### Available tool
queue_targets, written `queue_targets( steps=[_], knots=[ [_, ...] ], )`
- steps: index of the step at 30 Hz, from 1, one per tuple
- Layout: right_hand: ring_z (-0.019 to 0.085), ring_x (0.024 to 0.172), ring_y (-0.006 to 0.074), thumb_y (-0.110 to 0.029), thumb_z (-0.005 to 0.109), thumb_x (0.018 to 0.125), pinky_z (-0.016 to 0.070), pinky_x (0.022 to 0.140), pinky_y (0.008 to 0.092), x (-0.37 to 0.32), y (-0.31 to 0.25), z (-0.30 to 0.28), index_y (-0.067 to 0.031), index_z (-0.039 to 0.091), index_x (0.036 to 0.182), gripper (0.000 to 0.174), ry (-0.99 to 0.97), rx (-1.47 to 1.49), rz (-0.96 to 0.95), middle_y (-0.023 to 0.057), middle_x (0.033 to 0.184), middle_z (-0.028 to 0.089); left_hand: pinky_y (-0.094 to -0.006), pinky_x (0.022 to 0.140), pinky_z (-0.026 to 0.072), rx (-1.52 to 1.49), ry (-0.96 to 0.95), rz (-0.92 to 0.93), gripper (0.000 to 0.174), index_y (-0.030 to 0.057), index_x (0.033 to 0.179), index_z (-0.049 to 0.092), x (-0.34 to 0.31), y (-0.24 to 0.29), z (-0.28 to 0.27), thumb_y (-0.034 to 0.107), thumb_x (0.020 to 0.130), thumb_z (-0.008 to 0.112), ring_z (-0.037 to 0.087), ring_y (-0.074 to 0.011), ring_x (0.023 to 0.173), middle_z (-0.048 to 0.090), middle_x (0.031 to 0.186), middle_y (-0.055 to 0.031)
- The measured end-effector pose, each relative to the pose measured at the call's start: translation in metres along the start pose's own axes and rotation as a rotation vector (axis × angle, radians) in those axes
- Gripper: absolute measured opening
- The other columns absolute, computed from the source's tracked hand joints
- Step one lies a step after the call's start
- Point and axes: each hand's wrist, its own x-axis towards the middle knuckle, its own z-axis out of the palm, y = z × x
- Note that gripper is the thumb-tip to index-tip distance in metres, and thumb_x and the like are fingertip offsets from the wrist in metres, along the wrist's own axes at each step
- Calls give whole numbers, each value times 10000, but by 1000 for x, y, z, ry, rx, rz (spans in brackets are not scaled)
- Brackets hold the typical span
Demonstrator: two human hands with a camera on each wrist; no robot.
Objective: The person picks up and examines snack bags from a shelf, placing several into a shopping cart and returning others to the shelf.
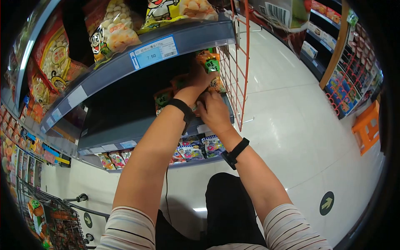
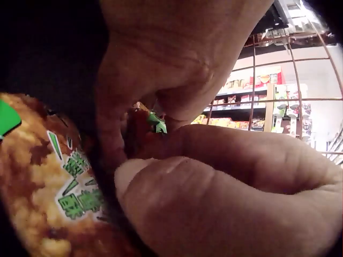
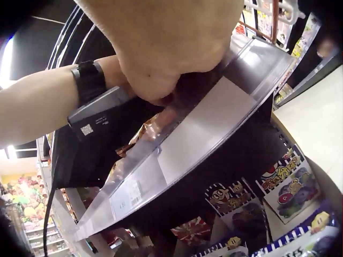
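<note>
An orange-and-green snack packet (image 1: 211, 64) stands at the right end of the dark shelf, and my left hand (image 1: 199, 79) grips it with its fingers partly hidden. Just below, my right hand (image 1: 216, 111) reaches to the packet's lower part. In the left wrist view my left hand (image 2: 161, 59) bends down from the top, and the thumb and finger of my right hand (image 2: 236, 187) come close to its fingertip; what they touch is hidden. Another packet (image 1: 162, 100) lies left of my hands; a similar one (image 2: 59, 187) shows close up. My right hand (image 3: 166, 43) hides its own fingers.
A red wire grid (image 1: 238, 75) closes the shelf's right end. Above runs a shelf edge with a price label (image 1: 154, 53) and large snack bags (image 1: 112, 35). Small packets (image 1: 191, 153) fill the lower shelf. A wire basket (image 1: 62, 225) is at the lower left, an orange stool (image 1: 366, 127) at the right.
</note>
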Motion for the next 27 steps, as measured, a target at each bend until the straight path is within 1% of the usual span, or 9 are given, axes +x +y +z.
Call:
queue_targets(
  steps=[2, 5, 8, 11, 14, 17, 20, 23, 27],
  knots=[
    [595, 1076, 424, -145, 661, 896, 499, 916, 511, 1, 1, 2, -5, 642, 1081, 233, -2, -36, 19, 227, 1108, 608, -421, 1032, 472, -76, -136, -44, 833, -36, 1391, 423, 5, -11, 1, 364, 785, 830, 582, -379, 1269, 593, 1306, -243],
    [578, 1107, 451, -129, 652, 891, 484, 940, 517, 3, 3, 6, 41, 614, 1110, 279, 36, -52, 13, 260, 1135, 603, -450, 1087, 446, -166, -259, -103, 871, -53, 1465, 321, 0, -4, -12, 320, 836, 793, 540, -439, 1318, 533, 1377, -293],
    [574, 1121, 465, -128, 651, 888, 480, 964, 522, 5, 6, 9, 56, 609, 1132, 309, 30, -52, 30, 277, 1170, 605, -404, 1038, 479, -195, -208, -76, 862, -37, 1481, 365, -2, -2, -8, 354, 836, 782, 588, -369, 1276, 585, 1363, -249],
    [583, 1109, 471, -131, 646, 893, 488, 957, 522, 8, 2, 6, 51, 613, 1140, 309, -28, -33, 72, 276, 1154, 624, -409, 1054, 478, -243, -178, -73, 888, -30, 1531, 330, -3, -8, -3, 342, 854, 769, 591, -355, 1281, 581, 1382, -249],
    [594, 1086, 474, -141, 642, 901, 498, 936, 523, 10, 4, 7, 49, 622, 1111, 283, -41, -13, 83, 273, 1111, 640, -403, 1064, 480, -95, -227, -211, 908, -21, 1568, 289, -5, -5, -20, 343, 883, 761, 594, -327, 1288, 597, 1387, -242],
    [600, 1085, 462, -146, 650, 903, 507, 938, 515, 7, 8, 13, 52, 630, 1094, 275, 12, -35, 62, 268, 1112, 643, -380, 1039, 496, -159, -250, -121, 839, -30, 1550, 328, -15, -34, -44, 343, 921, 739, 613, -302, 1268, 618, 1384, -225],
    [602, 1108, 437, -142, 665, 901, 512, 962, 500, 7, 9, 12, 60, 631, 1109, 292, -4, -42, 73, 256, 1160, 637, -368, 952, 532, -131, -101, -71, 697, -15, 1481, 462, -51, -50, -87, 338, 941, 724, 676, -315, 1158, 693, 1250, -229],
    [603, 1089, 433, -175, 651, 921, 514, 936, 503, 7, 8, 10, 58, 631, 1102, 296, 4, -57, 62, 252, 1145, 636, -405, 868, 550, 8, 2, -21, 552, 14, 1367, 600, -92, -52, -124, 353, 944, 705, 713, -358, 1030, 729, 1092, -245],
    [619, 1027, 434, -235, 635, 945, 514, 896, 516, 7, 1, 5, 44, 650, 1063, 303, -50, -39, 81, 252, 1075, 652, -467, 853, 542, 168, -54, -125, 524, 36, 1294, 663, -118, -54, -136, 418, 936, 687, 705, -404, 989, 729, 1016, -264]
  ],
)
